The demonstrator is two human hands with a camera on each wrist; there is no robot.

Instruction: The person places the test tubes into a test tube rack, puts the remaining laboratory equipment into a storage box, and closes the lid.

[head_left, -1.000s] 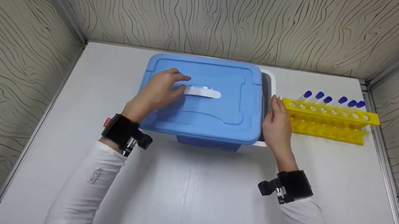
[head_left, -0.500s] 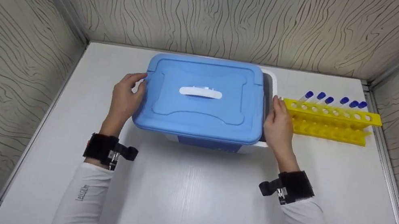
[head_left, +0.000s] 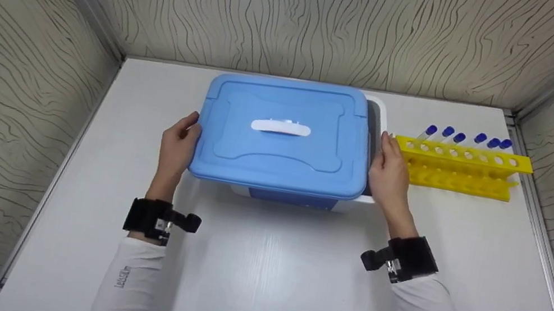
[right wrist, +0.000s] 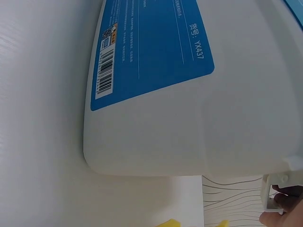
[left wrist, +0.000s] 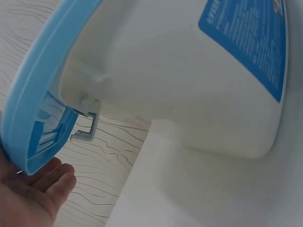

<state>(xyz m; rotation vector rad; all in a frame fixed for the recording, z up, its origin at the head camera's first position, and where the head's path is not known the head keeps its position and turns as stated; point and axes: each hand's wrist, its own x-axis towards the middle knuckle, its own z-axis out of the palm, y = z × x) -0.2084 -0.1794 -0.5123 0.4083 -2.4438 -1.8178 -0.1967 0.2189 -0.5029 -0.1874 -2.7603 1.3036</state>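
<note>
A white storage box [head_left: 383,110] stands at the back middle of the table, with its blue lid [head_left: 277,153] lying on top. The lid sits shifted left, so a dark strip of the box's opening shows along the right. A white handle [head_left: 280,127] lies flat on the lid. My left hand [head_left: 178,141] rests against the lid's left edge, thumb up by the rim. In the left wrist view its fingers [left wrist: 33,196] lie just under the lid's rim [left wrist: 42,94]. My right hand [head_left: 390,174] presses flat against the box's right side, near the latch [right wrist: 277,187].
A yellow tube rack [head_left: 460,168] with several blue-capped tubes [head_left: 476,138] stands right of the box, close to my right hand. Patterned walls close in the white table [head_left: 263,267] on three sides. A blue label [right wrist: 151,47] covers the box's front.
My left hand left the lid's white handle and came down to the lid's left edge. The lid has shifted slightly right. My right hand has stayed at the box's right side.
</note>
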